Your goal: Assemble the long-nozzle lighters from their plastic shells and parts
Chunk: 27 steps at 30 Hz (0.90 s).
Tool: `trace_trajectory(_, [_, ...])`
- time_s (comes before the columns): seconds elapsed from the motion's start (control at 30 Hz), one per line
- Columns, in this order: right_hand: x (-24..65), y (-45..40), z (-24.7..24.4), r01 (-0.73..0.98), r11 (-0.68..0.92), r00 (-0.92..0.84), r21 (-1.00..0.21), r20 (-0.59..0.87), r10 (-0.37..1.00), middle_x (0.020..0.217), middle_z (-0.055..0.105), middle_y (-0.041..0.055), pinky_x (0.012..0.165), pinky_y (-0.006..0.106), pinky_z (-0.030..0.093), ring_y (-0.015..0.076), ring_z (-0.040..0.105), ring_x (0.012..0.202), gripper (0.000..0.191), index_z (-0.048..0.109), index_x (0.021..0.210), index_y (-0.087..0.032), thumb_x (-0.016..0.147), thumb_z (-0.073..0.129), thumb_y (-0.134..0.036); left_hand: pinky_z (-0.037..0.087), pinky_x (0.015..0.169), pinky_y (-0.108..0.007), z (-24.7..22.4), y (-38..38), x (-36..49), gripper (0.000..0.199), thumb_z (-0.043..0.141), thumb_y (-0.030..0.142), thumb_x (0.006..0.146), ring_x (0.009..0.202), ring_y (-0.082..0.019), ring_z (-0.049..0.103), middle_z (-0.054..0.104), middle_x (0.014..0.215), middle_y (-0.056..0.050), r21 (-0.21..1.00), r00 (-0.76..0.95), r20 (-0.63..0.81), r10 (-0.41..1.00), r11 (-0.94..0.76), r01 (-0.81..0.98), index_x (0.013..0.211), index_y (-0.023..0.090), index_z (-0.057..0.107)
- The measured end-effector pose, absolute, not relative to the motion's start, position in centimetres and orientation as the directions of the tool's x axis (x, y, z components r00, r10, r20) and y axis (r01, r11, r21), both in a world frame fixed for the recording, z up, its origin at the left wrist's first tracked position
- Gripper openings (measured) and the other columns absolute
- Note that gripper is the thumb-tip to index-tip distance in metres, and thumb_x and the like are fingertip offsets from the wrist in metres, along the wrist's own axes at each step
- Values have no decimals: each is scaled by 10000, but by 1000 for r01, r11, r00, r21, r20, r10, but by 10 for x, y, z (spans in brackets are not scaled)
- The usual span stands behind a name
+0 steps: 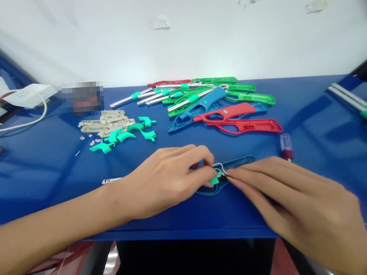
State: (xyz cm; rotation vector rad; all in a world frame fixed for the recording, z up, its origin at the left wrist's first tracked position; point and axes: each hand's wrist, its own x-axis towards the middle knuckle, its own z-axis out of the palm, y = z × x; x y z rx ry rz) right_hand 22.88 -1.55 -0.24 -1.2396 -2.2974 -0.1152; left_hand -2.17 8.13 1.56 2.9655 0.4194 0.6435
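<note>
Blue housing half [243,160]: lay on the blue table [176,227] near its front edge, directly before you and between your hands, with its open side up.
Left hand [170,179]: you had its thumb and fingers bent over the turquoise piece [216,180], touching it; whether they truly pinched it could not be told.
Right hand [308,196]: you appeared to have the white wire [222,167] gripped between thumb and fingertip, beside a small dark part within the housing.
Turquoise piece: it likely called for light, steady pressure from your left fingers, so that it did not tip while your right fingertips worked at the wire.
White wire: it arched above the housing, so it seemed best guided inside the rim without tugging, clear of edges that might trap it.
Handle end: pointed to your right and slightly away from you.
Long axis: ran mostly left to right, slanting away from you toward the right.
Metal tube [109,181]: showed beyond your left wrist; your hand hid whether it met the housing.
</note>
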Motion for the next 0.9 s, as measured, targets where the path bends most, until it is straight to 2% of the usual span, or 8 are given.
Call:
trace_trajectory(0.13, [232,-29,-11,791,609,-500,-60,511,699,1219,796,60,1015,389,530,239,734,1099,363,689,1347,-137,1063,485,-41,529,792,-238,16,79,-19,241,430,234,1127,832,-127,697,744,1014,-14,355,832,320,453,-872,339,1065,201,660])
trace_trajectory(0.23, [234,-35,-13,823,556,-460,-112,442,770,1342,755,31,1053,385,550,241,707,1198,469,619,1483,-212,1062,483,-60,520,805,-247,22,78,-17,174,485,249,1096,847,-137,705,749,987,4,452,815,225,535,-798,399,1046,218,648])
trace_trajectory(0.3, [233,-35,-12,832,527,-419,-172,427,801,1371,732,-1,1055,343,573,215,706,1199,474,604,1501,-281,1069,518,-103,518,817,-254,25,78,-16,159,502,239,1088,859,-145,707,751,991,1,467,819,189,542,-783,410,1037,208,649])
trace_trajectory(0.43, [230,-30,-7,827,510,-363,-236,469,805,1307,728,-18,978,256,592,151,721,1120,356,657,1402,-314,1094,548,-172,497,817,-239,26,78,-16,212,472,195,1112,844,-123,697,744,1040,0,442,848,219,483,-824,355,1024,177,664])
trace_trajectory(0.63, [222,-19,-1,821,464,-279,-332,476,834,1117,806,-60,884,236,596,120,773,964,182,753,1143,-321,1095,585,-267,467,811,-229,28,74,-12,103,573,182,1061,820,-105,685,724,956,44,592,787,83,612,-665,455,1011,183,663])
trace_trajectory(0.77, [220,-10,3,789,370,-169,-491,405,899,958,819,-105,768,250,607,122,781,791,152,767,969,-355,1055,648,-395,451,796,-236,31,73,-11,86,586,196,1048,812,-103,672,715,944,55,618,768,52,638,-625,477,998,195,655])
trace_trajectory(0.9, [224,-2,7,736,313,-150,-600,305,940,963,825,-122,767,255,611,141,791,806,122,778,933,-392,1004,708,-461,435,785,-233,31,74,-10,89,577,184,1049,794,-91,655,710,944,64,635,777,53,627,-622,459,1000,197,650])
